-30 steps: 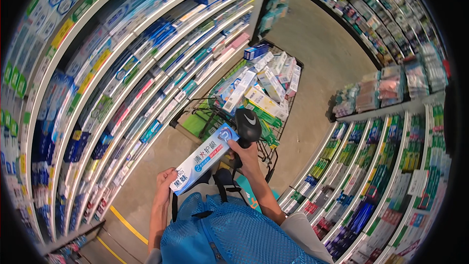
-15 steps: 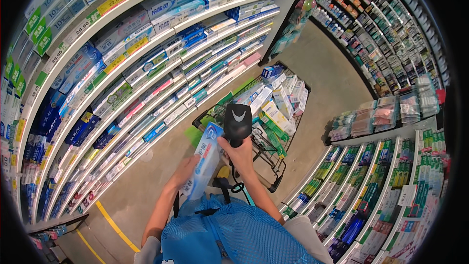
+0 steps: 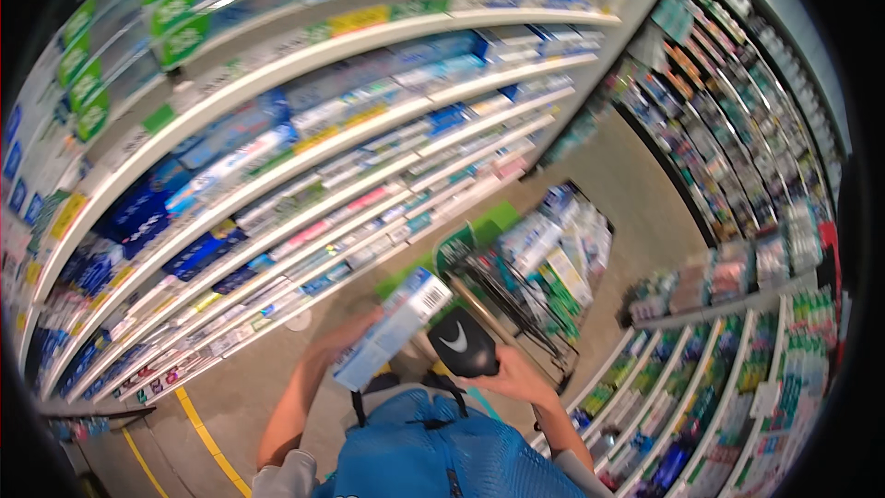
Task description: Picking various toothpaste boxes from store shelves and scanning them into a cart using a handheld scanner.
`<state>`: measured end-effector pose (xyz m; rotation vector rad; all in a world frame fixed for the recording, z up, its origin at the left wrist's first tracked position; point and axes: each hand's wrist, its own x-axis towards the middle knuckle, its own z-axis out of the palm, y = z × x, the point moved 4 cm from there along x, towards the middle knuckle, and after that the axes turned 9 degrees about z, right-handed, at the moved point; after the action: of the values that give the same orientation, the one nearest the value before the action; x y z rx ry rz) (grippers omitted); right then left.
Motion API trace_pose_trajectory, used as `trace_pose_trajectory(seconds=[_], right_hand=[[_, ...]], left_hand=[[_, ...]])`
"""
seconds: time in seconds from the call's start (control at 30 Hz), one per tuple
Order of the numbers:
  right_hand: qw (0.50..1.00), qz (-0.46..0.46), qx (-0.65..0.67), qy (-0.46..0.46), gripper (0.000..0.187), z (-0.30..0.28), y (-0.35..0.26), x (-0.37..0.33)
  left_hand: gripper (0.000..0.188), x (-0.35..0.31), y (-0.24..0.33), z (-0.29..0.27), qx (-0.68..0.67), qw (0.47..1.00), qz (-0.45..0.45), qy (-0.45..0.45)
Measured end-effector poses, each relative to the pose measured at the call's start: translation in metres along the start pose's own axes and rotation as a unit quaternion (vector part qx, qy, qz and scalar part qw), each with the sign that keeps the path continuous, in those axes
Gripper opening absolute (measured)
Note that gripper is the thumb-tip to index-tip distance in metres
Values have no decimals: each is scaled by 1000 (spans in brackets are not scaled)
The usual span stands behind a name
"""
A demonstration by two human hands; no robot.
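Note:
My left hand [image 3: 343, 339] is closed around the lower left side of a long blue-and-white toothpaste box [image 3: 385, 336]. The box slants up to the right, and a barcode shows on its far end. In my right hand [image 3: 516, 376] is a black handheld barcode scanner [image 3: 464, 345], its rounded head just right of the box. The scanner's handle is mostly hidden under the head and my fingers. Box and scanner head are close together in front of my blue mesh vest [image 3: 415, 447]; whether they touch I cannot tell.
Shelves [image 3: 369, 124] of boxed goods curve along the left and ahead. A wire shopping cart [image 3: 525, 300] loaded with boxes stands ahead to the right. More stocked shelves [image 3: 682, 397] rise at the right. Yellow lines [image 3: 205, 438] mark the floor at the lower left.
The toothpaste box has tilted further right, bringing its barcode into sight. My right hand has lowered the scanner toward me. The shelves and cart have shifted in the view, which is now blurred.

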<state>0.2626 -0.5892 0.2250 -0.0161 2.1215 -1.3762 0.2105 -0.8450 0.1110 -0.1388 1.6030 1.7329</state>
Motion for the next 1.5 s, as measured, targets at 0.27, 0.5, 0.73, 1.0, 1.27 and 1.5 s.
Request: trace_pose_trajectory(seconds=[0.27, 0.5, 0.73, 1.0, 1.27, 1.5], right_hand=[[979, 3, 148, 138, 14, 13, 30, 30], [946, 77, 207, 239, 25, -21, 88, 50], [946, 68, 238, 210, 25, -30, 111, 72], [938, 79, 276, 192, 26, -33, 124, 82], [917, 82, 315, 232, 31, -45, 153, 78], [926, 94, 280, 236, 25, -43, 127, 83]], left_hand=[[47, -37, 4, -42, 35, 996, 65, 55], [33, -100, 90, -108, 394, 773, 335, 368], [49, -119, 207, -135, 615, 566, 312, 452], [44, -71, 244, -198, 706, 487, 246, 452], [47, -48, 237, -212, 723, 477, 213, 453], [51, -50, 226, -211, 712, 470, 212, 477]])
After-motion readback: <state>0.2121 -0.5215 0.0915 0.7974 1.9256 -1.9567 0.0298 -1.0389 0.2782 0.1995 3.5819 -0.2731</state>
